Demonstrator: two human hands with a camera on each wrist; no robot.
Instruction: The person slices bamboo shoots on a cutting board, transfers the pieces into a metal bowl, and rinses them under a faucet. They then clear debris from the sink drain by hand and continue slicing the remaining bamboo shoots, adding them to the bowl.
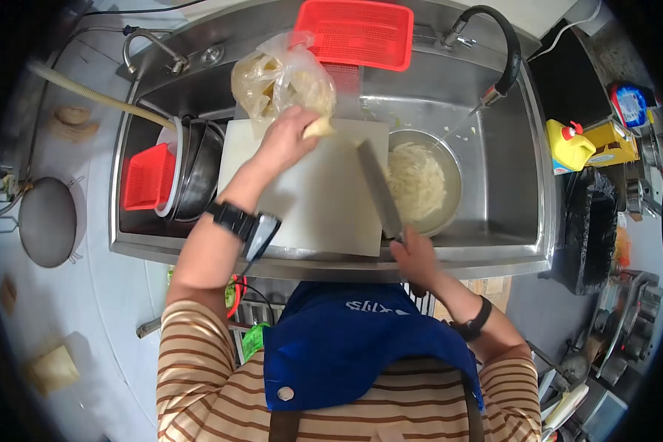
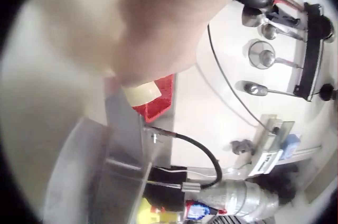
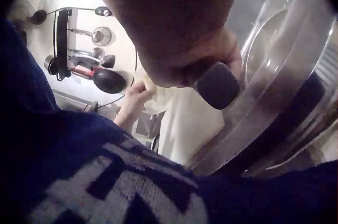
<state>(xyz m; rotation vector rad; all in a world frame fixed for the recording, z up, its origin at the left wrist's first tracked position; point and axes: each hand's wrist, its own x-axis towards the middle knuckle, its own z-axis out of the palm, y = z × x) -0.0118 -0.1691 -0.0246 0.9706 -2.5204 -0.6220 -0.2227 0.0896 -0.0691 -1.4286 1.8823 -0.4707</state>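
Observation:
The left hand grips a pale yellow piece above the far part of the white cutting board; in the left wrist view the piece sticks out below the hand. A long knife is held by its handle in the right hand, its blade slanting over the board's right edge. The right wrist view shows the handle's dark end in the right hand. Beside the board, a metal bowl holds pale shreds. A plastic bag of yellowish pieces lies behind the left hand.
A red basket stands at the sink's back. Dark bowls and another red basket fill the left side. A black faucet arches over the right basin, with a thin water stream at the bowl. The sink's metal rim runs along the front.

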